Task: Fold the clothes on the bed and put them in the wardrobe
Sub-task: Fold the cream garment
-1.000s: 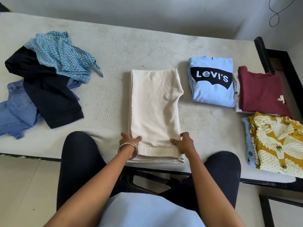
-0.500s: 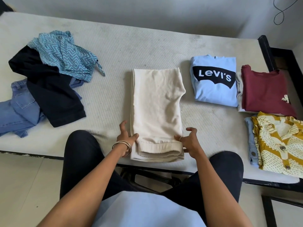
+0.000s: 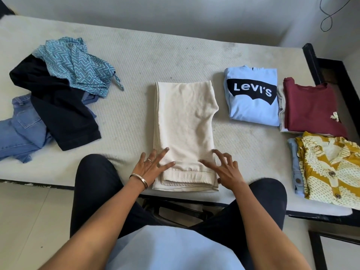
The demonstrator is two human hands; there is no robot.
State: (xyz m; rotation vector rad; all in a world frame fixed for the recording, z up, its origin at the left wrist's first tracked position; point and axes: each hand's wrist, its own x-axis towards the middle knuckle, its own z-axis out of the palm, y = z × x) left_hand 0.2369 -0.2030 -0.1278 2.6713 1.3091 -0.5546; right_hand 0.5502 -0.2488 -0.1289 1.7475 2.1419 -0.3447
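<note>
Cream trousers (image 3: 185, 125) lie folded lengthwise on the white mattress (image 3: 155, 59), hems toward me at the near edge. My left hand (image 3: 151, 166), with a ring and bangles, rests flat with spread fingers on their left side near the hem. My right hand (image 3: 224, 168) touches the right side with spread, slightly bent fingers. Unfolded clothes lie at the left: a teal zigzag garment (image 3: 78, 65), a black garment (image 3: 58, 106) and blue jeans (image 3: 21, 129).
Folded clothes sit at the right: a light blue Levi's top (image 3: 253, 94), a maroon top (image 3: 311, 108) and a yellow patterned shirt (image 3: 331, 168) over a light blue item. The black bed frame (image 3: 311, 61) runs along the right. My knees press against the bed's near edge.
Both hands let go of the trouser hem and moved up onto the fabric, fingers now spread flat. The folded trousers stay in place.
</note>
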